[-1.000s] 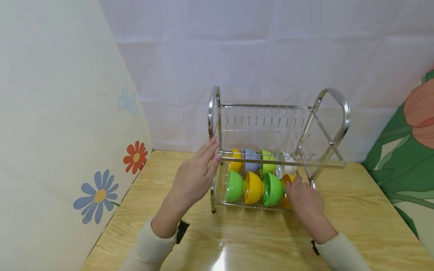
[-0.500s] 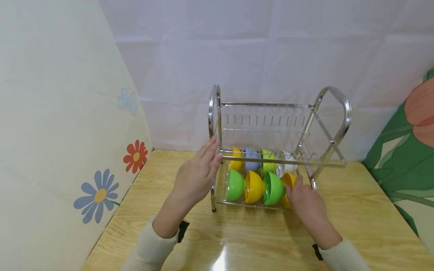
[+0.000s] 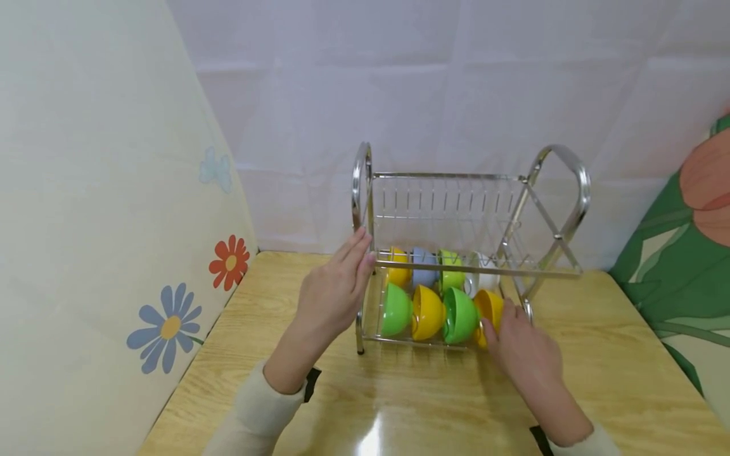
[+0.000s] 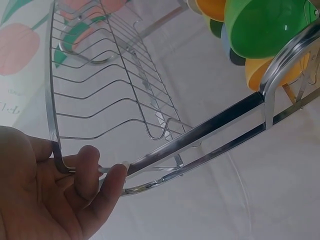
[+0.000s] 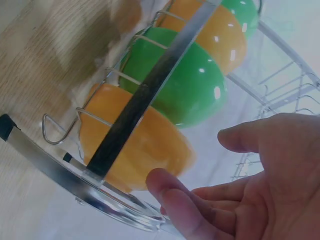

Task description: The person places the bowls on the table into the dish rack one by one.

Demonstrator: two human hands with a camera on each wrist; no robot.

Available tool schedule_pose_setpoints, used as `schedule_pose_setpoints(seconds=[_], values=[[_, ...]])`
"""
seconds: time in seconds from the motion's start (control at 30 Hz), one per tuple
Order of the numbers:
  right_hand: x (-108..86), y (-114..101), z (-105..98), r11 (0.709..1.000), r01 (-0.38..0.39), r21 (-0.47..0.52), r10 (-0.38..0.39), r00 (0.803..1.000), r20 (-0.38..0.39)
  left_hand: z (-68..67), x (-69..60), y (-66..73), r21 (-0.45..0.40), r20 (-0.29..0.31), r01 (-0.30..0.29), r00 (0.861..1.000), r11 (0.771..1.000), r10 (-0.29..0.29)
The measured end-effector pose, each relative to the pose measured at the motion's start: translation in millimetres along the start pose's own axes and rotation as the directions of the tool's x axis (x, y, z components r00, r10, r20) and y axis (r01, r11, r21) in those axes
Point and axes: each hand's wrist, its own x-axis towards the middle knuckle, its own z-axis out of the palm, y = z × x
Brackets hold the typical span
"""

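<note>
A two-tier chrome dish rack (image 3: 445,268) stands on the table. My left hand (image 3: 331,291) holds its left side; in the left wrist view the fingers (image 4: 102,200) curl at the corner where the upper shelf meets the frame. Along the front of the lower tier, bowls stand on edge: a green bowl (image 3: 396,310), a yellow bowl (image 3: 429,313), a second green bowl (image 3: 461,315) and, rightmost, another yellow bowl (image 3: 492,309). Beside this last bowl is my right hand (image 3: 527,348). In the right wrist view its thumb (image 5: 240,137) and fingers are spread, with nothing between them.
Behind the front row sit a yellow bowl (image 3: 398,269), a blue-grey bowl (image 3: 424,269), a lime bowl (image 3: 451,272) and a white bowl (image 3: 485,278). The upper shelf's wires hang above them. A pale cloth wall (image 3: 342,95) rises behind the wooden table (image 3: 433,392).
My right hand has drawn back to the right and towards me, off the rightmost yellow bowl, which now shows more fully. The left hand stays at the rack's left side.
</note>
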Motion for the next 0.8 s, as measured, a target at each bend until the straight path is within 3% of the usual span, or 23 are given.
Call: schedule_pose_setpoints(seconds=[0.3,0.57,0.8], values=[[-9.7,3.5,-6.6,1.000,0.009,0.021,-0.009,1.000,-0.001,-0.3,8.3,-0.9,0.029,0.012,0.028,1.000,0.999,-0.028],[-17.4,9.1,-6.4,1.000,-0.008,0.027,0.007,1.000,0.014,1.0,7.6,-1.5,0.020,0.029,0.050,0.998,0.999,-0.051],[-19.9,11.0,-7.1,0.999,0.019,0.047,-0.016,0.998,-0.060,0.5,9.7,-1.2,0.018,0.019,0.031,0.999,0.999,-0.032]])
